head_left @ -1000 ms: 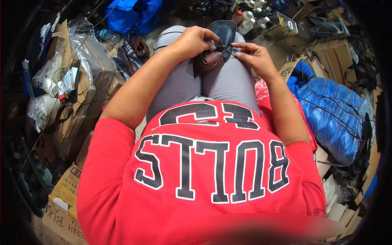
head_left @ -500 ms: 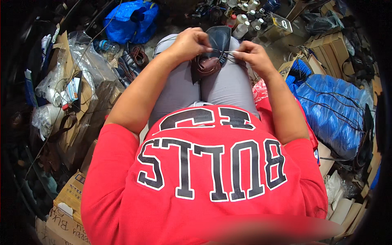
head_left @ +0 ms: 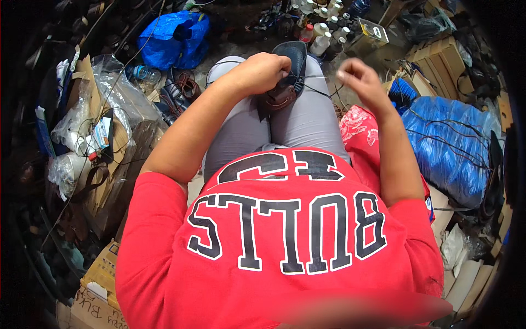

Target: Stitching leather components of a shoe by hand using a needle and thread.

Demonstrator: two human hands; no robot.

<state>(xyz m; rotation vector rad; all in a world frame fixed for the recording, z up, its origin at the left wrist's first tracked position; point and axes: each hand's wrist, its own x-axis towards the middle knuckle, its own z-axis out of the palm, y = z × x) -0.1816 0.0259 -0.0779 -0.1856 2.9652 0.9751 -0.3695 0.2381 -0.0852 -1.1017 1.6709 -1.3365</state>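
A brown leather shoe [head_left: 278, 100] with a black sole [head_left: 293, 54] is wedged between my knees. My left hand [head_left: 268, 72] is closed at the sole's left edge, its fingers pinched on thin thread beside the shoe. Out to the right, my right hand [head_left: 360, 78] is raised above the right knee with curled fingers, also pinching thread. Dark thread [head_left: 319, 92] runs from the shoe's side across my right thigh toward that hand. A fine pale strand stretches to the right from near my left hand. The fingertips of both hands are small and partly hidden.
Several bottles [head_left: 323, 41] stand beyond my knees, with a blue bag [head_left: 174, 35] to their left. More dark shoes [head_left: 179, 90] lie by my left leg. A blue plastic-wrapped bundle [head_left: 446, 148] and cardboard [head_left: 435, 66] sit on the right; clear plastic [head_left: 118, 82] is piled left.
My right hand has moved away from the shoe, to the right, drawing thread with it. My left hand has shifted slightly down and right, close against the sole.
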